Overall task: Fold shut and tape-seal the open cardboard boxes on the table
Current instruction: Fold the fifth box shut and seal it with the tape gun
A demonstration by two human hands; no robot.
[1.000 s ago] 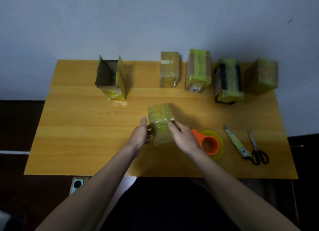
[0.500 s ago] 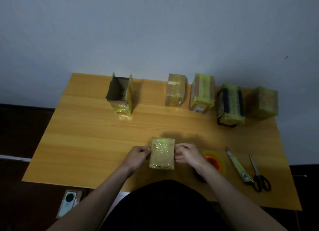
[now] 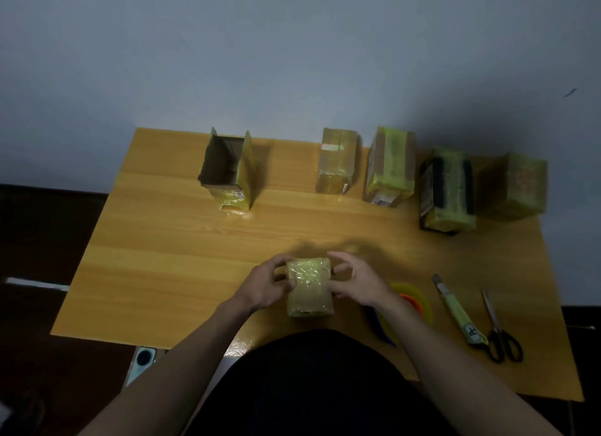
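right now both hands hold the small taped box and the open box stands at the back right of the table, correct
Not quite. The left hand and right hand do hold the small taped box, but the head view shows the open box at the back left of the table.

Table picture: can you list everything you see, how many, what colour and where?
Table: one, orange-brown wood, under everything.
Open box: one, brown with yellow tape, back left.
Taped boxes: four, yellowish, back row toward the right.
Held box: one, yellowish, front middle.
Tape holder: one, orange, yellow and blue, right of the held box.
Knife: one, yellow-green, front right.
Scissors: one pair, black handles, far right.
Left hand: grips the held box.
Right hand: grips its other side.
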